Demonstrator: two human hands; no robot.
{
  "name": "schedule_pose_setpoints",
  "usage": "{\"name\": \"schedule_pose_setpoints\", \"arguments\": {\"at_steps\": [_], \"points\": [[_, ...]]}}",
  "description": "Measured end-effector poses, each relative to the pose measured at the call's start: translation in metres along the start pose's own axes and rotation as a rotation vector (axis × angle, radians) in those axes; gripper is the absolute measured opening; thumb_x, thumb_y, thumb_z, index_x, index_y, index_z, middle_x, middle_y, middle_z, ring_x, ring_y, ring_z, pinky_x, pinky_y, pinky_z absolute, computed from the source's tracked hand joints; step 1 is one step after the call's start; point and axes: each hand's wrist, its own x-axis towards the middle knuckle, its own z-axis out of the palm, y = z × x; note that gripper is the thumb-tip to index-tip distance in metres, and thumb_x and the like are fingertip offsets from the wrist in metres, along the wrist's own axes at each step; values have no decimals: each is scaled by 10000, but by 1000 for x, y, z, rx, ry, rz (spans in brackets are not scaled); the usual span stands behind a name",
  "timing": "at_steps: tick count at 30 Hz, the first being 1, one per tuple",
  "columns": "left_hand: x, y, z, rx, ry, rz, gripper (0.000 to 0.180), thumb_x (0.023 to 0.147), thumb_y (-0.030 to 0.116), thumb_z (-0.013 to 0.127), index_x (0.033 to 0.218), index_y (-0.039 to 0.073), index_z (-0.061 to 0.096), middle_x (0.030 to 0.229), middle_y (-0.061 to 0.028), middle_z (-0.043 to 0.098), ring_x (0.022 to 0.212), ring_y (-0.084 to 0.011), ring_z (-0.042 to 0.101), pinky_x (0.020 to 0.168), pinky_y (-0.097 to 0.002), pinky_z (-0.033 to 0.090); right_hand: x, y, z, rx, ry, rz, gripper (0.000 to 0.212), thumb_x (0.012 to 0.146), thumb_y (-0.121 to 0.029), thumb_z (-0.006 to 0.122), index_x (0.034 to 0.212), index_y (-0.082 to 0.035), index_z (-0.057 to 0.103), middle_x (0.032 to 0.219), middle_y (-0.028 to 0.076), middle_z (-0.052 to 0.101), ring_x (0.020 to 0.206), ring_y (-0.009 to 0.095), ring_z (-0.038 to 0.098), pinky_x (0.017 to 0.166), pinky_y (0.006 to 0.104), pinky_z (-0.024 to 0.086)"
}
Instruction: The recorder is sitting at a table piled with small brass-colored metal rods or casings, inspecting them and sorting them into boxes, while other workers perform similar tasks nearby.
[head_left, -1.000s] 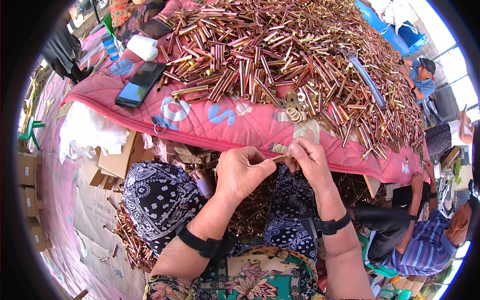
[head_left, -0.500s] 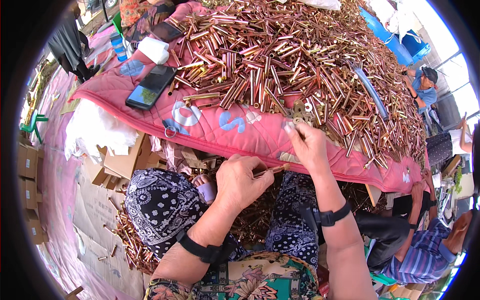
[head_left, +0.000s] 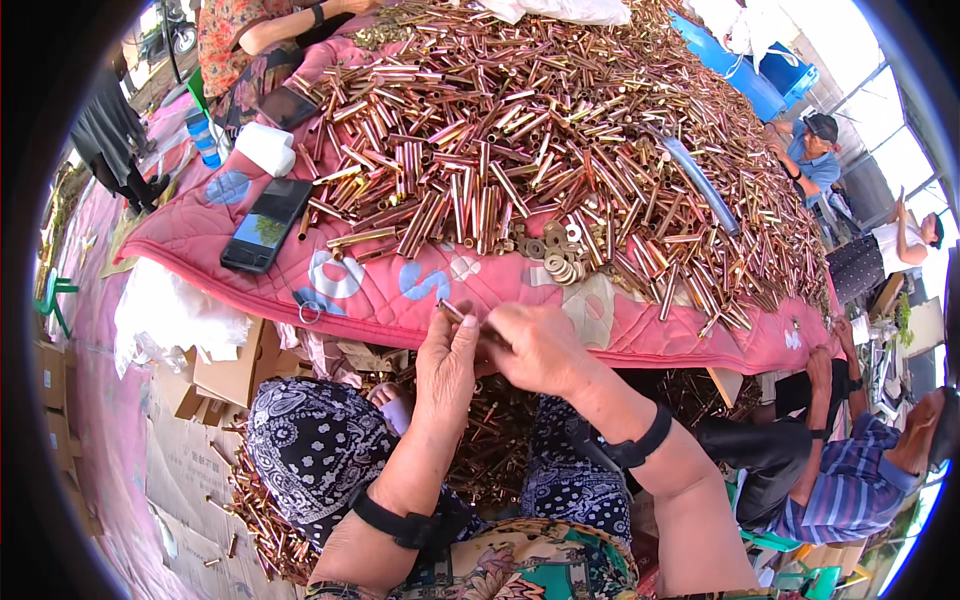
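Note:
Over the edge of the pink quilted cover, both my hands are brought close together. My left hand (head_left: pixel 443 375) is closed, pinching a thin copper-coloured metal tube (head_left: pixel 455 311) whose end shows past the thumb. Right beside it, my right hand (head_left: pixel 535 348) has its fingers curled inward. Its fingertips are hidden, so what they hold cannot be made out. Beyond my hands lies a small group of flat metal washers (head_left: pixel 563 262). They border a large heap of copper- and brass-coloured metal tubes (head_left: pixel 480 200).
On the pink quilted cover (head_left: pixel 390 318) lie a black phone (head_left: pixel 266 228) and a white object (head_left: pixel 266 149). A clear bluish tube (head_left: pixel 700 185) rests on the heap. More tubes (head_left: pixel 275 535) lie on cardboard at lower left. People sit around the heap; a striped-shirted person (head_left: pixel 840 480) is at right.
My right hand has drawn back from the washers to my left hand. My left hand has turned upward, and the piece in it now points up. The whole view has shifted slightly.

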Motion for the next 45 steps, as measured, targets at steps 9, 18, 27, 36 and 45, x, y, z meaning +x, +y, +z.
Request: {"name": "schedule_pose_setpoints", "arguments": {"at_steps": [9,18,27,36,45], "points": [[-9,11,6,-55,-20,-126,220,918,262,451,920,44,486,695,-88,605,576,-171,613,482,-230,475,7,110,-60,130,310,440,96,809,-70,596,874,-2,617,670,4,593,594,55,513,535,199,416],[-10,15,4,-29,-32,-155,274,908,292,475,885,20,486,694,-100,601,576,-179,618,484,-222,473,32,183,-97,-322,417,400,67,725,-103,595,764,-60,629,732,126,612,666,291,596,631,361,469],[-9,11,1,-48,-45,-149,235,900,288,491,923,54,492,714,-106,615,596,-190,627,492,-230,486,100,187,-92,-594,-143,867,212,748,-182,569,893,-53,653,957,187,621,911,345,592,790,412,469],[-10,15,0,-64,-50,-154,276,898,301,499,933,27,503,716,-88,598,588,-155,608,506,-211,474,95,178,-105,-362,-376,604,387,736,-397,582,790,-20,653,746,195,615,749,334,605,717,397,471],[-10,12,-4,-35,-55,-148,234,906,283,481,929,50,493,724,-96,616,600,-185,630,484,-222,485,116,168,-94,-829,-227,788,187,740,-106,549,878,-34,651,918,155,639,876,325,614,738,398,499]]}}
